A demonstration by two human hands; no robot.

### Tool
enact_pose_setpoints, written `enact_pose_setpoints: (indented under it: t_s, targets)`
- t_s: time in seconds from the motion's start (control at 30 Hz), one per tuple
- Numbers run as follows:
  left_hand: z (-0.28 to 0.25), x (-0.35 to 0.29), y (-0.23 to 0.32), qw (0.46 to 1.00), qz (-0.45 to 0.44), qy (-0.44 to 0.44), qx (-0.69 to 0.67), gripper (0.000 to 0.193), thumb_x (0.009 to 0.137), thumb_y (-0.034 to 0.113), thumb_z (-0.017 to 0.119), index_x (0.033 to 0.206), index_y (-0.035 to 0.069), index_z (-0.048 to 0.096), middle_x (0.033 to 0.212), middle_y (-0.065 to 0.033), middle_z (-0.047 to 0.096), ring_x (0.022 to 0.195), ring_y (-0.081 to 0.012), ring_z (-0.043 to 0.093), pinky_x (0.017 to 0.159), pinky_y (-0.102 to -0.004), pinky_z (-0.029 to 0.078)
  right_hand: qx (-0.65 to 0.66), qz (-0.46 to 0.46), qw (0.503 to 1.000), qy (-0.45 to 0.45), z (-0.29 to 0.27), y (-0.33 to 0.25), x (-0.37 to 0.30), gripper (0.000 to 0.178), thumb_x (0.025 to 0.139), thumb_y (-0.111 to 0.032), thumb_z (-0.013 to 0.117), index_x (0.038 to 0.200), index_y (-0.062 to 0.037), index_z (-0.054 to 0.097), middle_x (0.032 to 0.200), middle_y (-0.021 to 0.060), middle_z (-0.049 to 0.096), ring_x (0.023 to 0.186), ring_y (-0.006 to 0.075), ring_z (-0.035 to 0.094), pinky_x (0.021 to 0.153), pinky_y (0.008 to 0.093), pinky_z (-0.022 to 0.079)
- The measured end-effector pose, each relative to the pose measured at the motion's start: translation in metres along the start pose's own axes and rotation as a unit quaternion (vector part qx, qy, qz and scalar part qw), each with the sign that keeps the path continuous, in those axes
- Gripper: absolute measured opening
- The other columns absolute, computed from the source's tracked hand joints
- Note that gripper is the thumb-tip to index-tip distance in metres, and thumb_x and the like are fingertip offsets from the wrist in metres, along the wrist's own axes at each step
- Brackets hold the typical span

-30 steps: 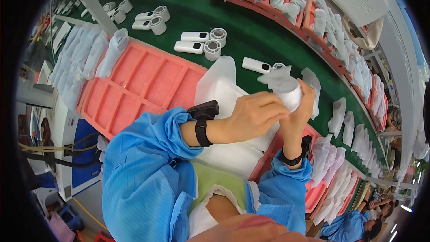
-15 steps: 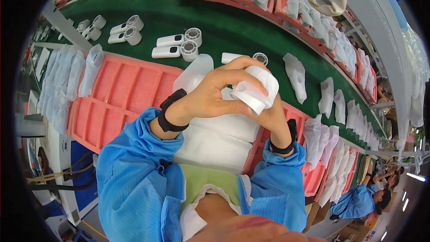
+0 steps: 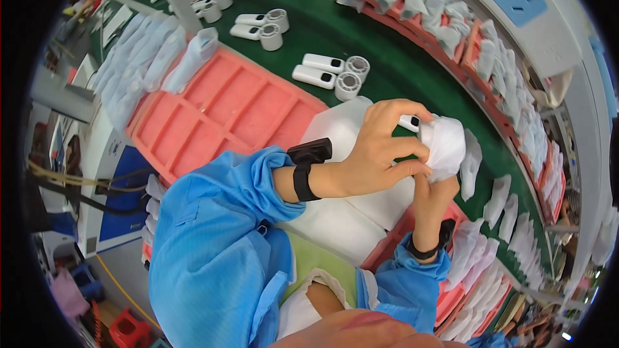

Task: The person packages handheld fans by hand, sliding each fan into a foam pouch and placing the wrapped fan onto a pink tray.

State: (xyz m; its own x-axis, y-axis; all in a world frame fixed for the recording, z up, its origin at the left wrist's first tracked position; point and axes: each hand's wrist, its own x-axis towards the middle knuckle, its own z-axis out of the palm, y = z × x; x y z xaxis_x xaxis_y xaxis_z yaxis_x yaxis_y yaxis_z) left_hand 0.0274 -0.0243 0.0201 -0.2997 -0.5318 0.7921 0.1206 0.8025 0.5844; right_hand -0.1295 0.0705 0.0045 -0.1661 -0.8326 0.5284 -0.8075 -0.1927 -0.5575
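The green desk [image 3: 400,67] runs beyond the pink tray [image 3: 225,111]. Right of the tray, the left hand [image 3: 380,148], fingers half curled, and the right hand [image 3: 436,200], fingers partly hidden, together grip a white wrapped bundle [image 3: 445,145].

Wrapped item [image 3: 445,145]: white, thin sheet mat'l, matt, soft creases, semi-transl. look. Flat sheets [image 3: 332,235]: smooth, matt, same milky wht. Fans [image 3: 313,76]: wht plastic, smooth w/ slight sheen; dk panels [image 3: 333,63] look glossier. Pink tray [image 3: 225,96]: foam-like, matt, slightly rough surf. Bagged pcs [image 3: 191,61]: frosted film, wrinkled, semi-transl. Grn worktop [image 3: 393,58]: smooth, low sheen. Blue sleeve [image 3: 213,245]: woven cloth, fine stripe, matt, creased. Blk wrist strap [image 3: 302,182]: matt, fabric or rubber, can't tell. Red stool [image 3: 132,332]: smooth plastic.
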Motion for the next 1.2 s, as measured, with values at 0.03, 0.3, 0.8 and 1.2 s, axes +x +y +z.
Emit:
enact_pose_setpoints:
  t_s: [0.03,0.3,0.8,1.2]
  targets:
    - [-0.003,-0.001,0.000,1.000,-0.010,-0.006,-0.008,0.019,0.072,0.007,0.079,0.086,0.005,0.066,0.120,-0.0111,0.051,0.109,-0.0251,0.051,0.093,-0.0350,0.040,0.038,0.008,0.999,-0.009,0.000,0.001,0.002,0.030,0.084,-0.005,0.061,0.113,0.0015,0.059,0.087,0.0088,0.065,0.074,0.0185,0.063,0.066,0.0310,0.050]
    - [0.001,-0.006,-0.053,0.984,-0.157,0.037,-0.075,0.016,0.075,0.015,0.077,0.084,0.007,0.066,0.105,-0.0115,0.056,0.091,-0.0262,0.056,0.081,-0.0321,0.046,0.360,0.262,0.886,-0.129,-0.029,0.027,0.021,0.022,0.086,-0.009,0.061,0.105,-0.0001,0.056,0.085,0.0077,0.064,0.064,0.0146,0.059,0.059,0.0271,0.048]
    - [0.067,-0.094,-0.034,0.933,-0.058,-0.337,0.114,0.020,0.074,0.022,0.076,0.079,0.010,0.061,0.083,-0.0054,0.054,0.079,-0.0254,0.059,0.066,-0.0373,0.048,-0.159,0.056,0.980,0.110,0.034,0.183,0.023,0.057,0.075,-0.014,0.069,0.126,0.0065,0.051,0.113,0.0249,0.061,0.112,0.0378,0.057,0.097,0.0390,0.043]
    - [0.036,-0.054,-0.058,0.900,-0.273,-0.303,-0.157,0.008,0.085,0.012,0.068,0.083,0.007,0.063,0.080,-0.0005,0.060,0.069,-0.0123,0.057,0.060,-0.0271,0.044,0.271,0.244,0.931,0.008,-0.034,0.092,0.027,0.053,0.060,-0.008,0.076,0.110,-0.0016,0.057,0.096,0.0056,0.061,0.086,0.0149,0.060,0.079,0.0300,0.048]
